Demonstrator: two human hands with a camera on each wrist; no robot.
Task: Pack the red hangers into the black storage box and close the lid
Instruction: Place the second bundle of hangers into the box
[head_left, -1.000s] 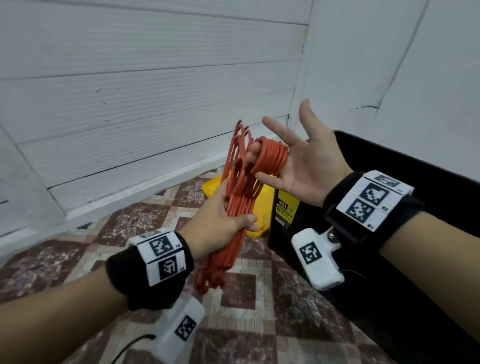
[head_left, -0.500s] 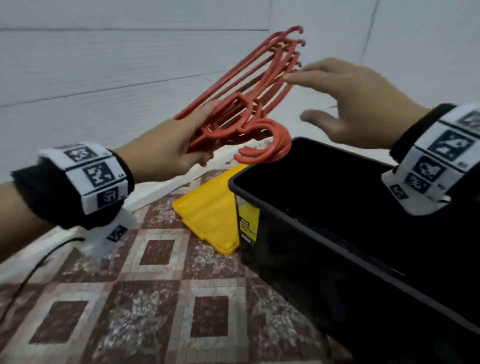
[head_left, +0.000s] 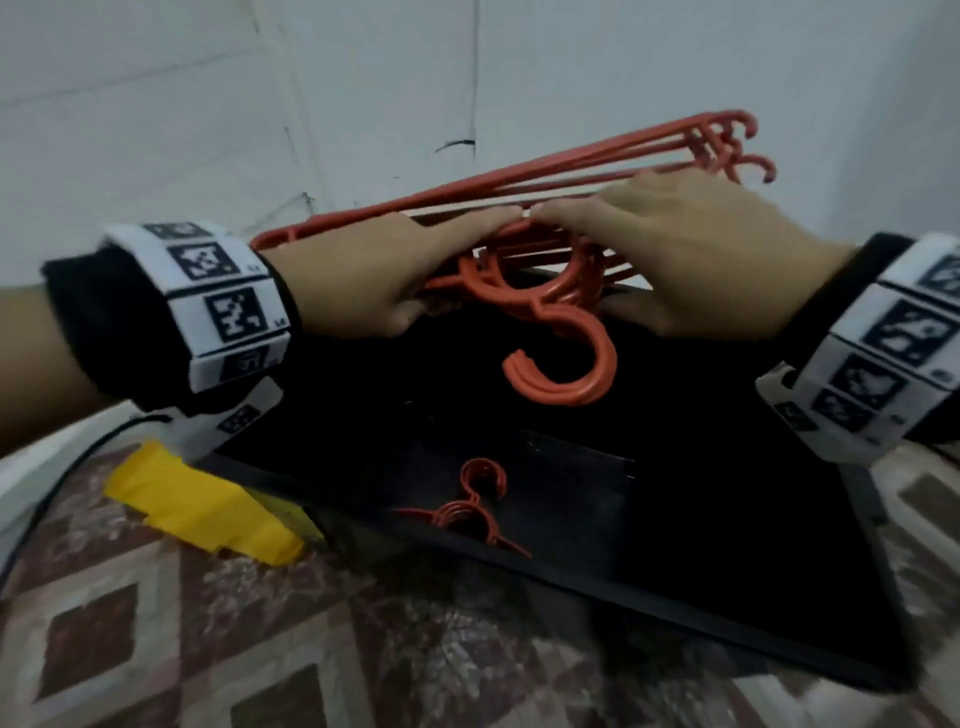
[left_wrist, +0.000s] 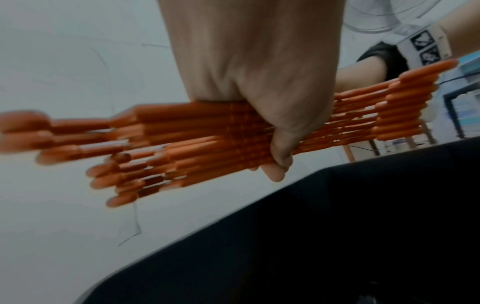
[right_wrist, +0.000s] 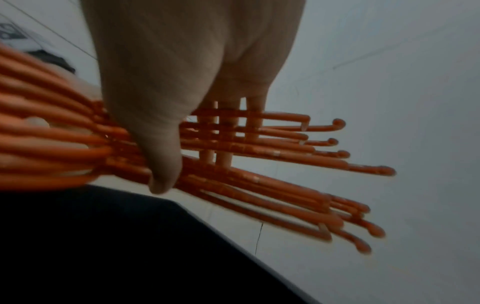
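Observation:
A bundle of several red hangers (head_left: 582, 171) lies almost level above the open black storage box (head_left: 649, 608), its hooks (head_left: 569, 358) hanging toward the inside. My left hand (head_left: 379, 280) grips the bundle near its middle, thumb wrapped across the bars (left_wrist: 197, 133). My right hand (head_left: 675, 260) holds the same bundle just to the right, fingers over it and thumb against the hangers (right_wrist: 259, 148). More red hangers (head_left: 467, 514) lie inside the box near its front wall. The box's dark interior (left_wrist: 311, 246) fills the lower part of both wrist views.
The yellow lid (head_left: 197, 512) lies on the patterned tile floor (head_left: 234, 639) to the left of the box. White walls (head_left: 156, 104) meet in a corner right behind the box. A black cable (head_left: 57, 499) trails from my left wrist.
The bundle has swung from tilted upward to nearly level over the box. My right hand, which was open beside it, now grips it. The head view has moved over the box.

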